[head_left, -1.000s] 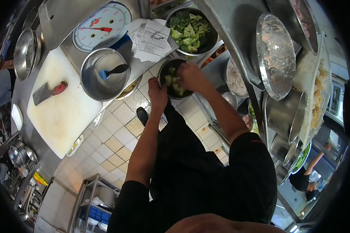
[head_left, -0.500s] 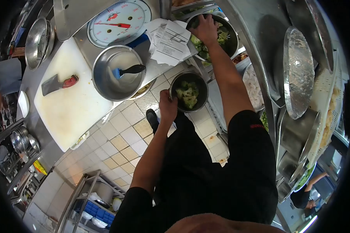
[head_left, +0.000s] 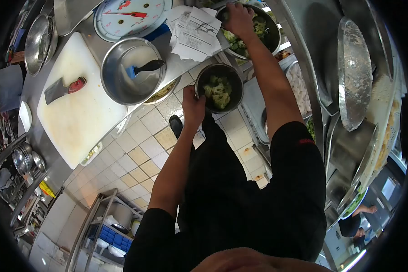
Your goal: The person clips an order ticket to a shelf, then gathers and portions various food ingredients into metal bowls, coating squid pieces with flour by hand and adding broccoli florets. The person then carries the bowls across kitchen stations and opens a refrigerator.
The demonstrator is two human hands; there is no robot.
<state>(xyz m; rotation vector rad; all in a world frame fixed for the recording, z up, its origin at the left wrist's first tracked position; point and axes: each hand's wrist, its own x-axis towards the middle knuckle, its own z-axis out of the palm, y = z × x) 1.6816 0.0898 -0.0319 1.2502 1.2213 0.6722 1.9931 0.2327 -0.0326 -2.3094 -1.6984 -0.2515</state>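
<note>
My left hand grips the near left rim of a small steel bowl, thumb and fingers closed on it. Several broccoli florets lie in the bottom of this bowl, which is held over the floor. My right hand reaches into a larger steel bowl at the counter's far side. That bowl holds more broccoli. The right fingers curl down into the florets at the left side, their tips partly hidden.
Left of the bowls, a steel pot holds a blue brush. Paper slips lie near a dial scale. A cleaver rests on a white cutting board. Steel pans stand right; another person is at far right.
The small bowl and my left hand sit slightly higher in view. My right hand stays in the larger bowl, also a little higher. The surroundings shift with the camera.
</note>
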